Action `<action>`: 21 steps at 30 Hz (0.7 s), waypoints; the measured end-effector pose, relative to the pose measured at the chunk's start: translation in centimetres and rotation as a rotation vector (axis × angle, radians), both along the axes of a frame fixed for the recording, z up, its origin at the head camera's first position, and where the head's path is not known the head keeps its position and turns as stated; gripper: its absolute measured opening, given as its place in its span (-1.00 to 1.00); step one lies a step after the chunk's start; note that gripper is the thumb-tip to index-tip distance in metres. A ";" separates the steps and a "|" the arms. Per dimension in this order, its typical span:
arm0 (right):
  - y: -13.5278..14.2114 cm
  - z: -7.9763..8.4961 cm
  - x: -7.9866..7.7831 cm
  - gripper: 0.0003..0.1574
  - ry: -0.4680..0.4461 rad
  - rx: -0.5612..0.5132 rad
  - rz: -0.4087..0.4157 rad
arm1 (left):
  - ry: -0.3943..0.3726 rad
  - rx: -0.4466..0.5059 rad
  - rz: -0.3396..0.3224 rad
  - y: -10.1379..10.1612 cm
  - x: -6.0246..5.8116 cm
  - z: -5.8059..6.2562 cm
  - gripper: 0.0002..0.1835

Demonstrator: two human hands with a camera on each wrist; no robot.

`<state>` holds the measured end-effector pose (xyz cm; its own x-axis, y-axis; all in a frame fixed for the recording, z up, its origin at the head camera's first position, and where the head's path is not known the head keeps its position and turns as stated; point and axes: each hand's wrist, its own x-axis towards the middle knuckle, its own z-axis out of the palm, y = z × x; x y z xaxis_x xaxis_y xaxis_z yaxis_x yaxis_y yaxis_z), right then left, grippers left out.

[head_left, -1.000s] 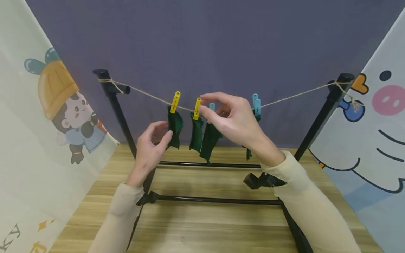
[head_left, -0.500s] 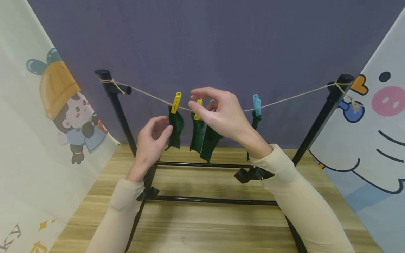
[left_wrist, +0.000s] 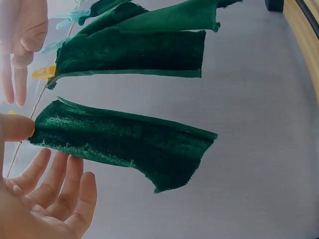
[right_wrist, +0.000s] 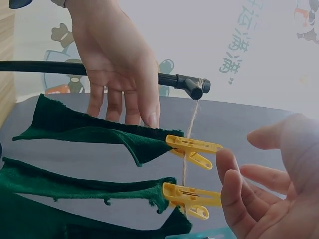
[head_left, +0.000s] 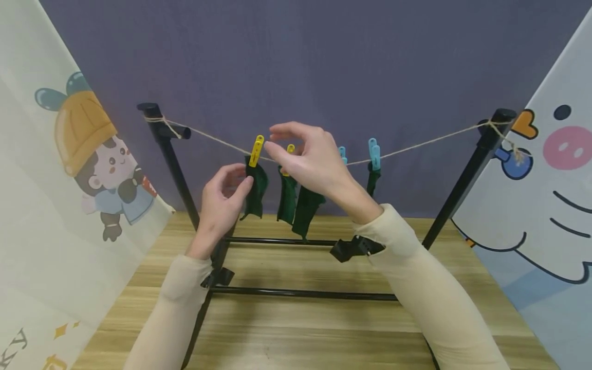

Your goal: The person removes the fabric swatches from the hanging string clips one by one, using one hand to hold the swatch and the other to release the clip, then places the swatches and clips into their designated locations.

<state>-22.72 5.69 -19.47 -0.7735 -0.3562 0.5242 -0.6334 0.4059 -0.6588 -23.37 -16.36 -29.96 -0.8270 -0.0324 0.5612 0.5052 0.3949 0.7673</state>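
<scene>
Several dark green cloth pieces hang from a twine line. The leftmost green cloth is clipped with a yellow clothespin. My left hand is at this cloth's left edge, its thumb touching the fabric near the top and its fingers loosely bent. My right hand is raised in front of the line, thumb and fingers apart, fingertips right at the yellow clothespin and holding nothing. It partly covers a second yellow clothespin, which holds another green cloth.
Light blue clothespins hold green cloth further right on the line. The twine is tied to two black posts of a rack with black crossbars. The rack stands on a wooden tabletop, before a grey-blue backdrop.
My right hand has moved left and slightly up along the line, from the second yellow clothespin towards the leftmost one. My left hand has shifted slightly up beside the leftmost cloth.
</scene>
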 end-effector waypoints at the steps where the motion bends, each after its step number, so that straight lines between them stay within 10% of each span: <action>1: -0.1 0.0 -0.1 -0.48 -0.002 0.003 -0.005 | 0.000 0.002 0.002 0.0 -0.1 0.0 -0.56; 21: -1.9 -0.2 -1.0 -0.35 -0.104 0.061 0.003 | -0.017 0.052 -0.049 0.7 -0.9 0.7 -0.60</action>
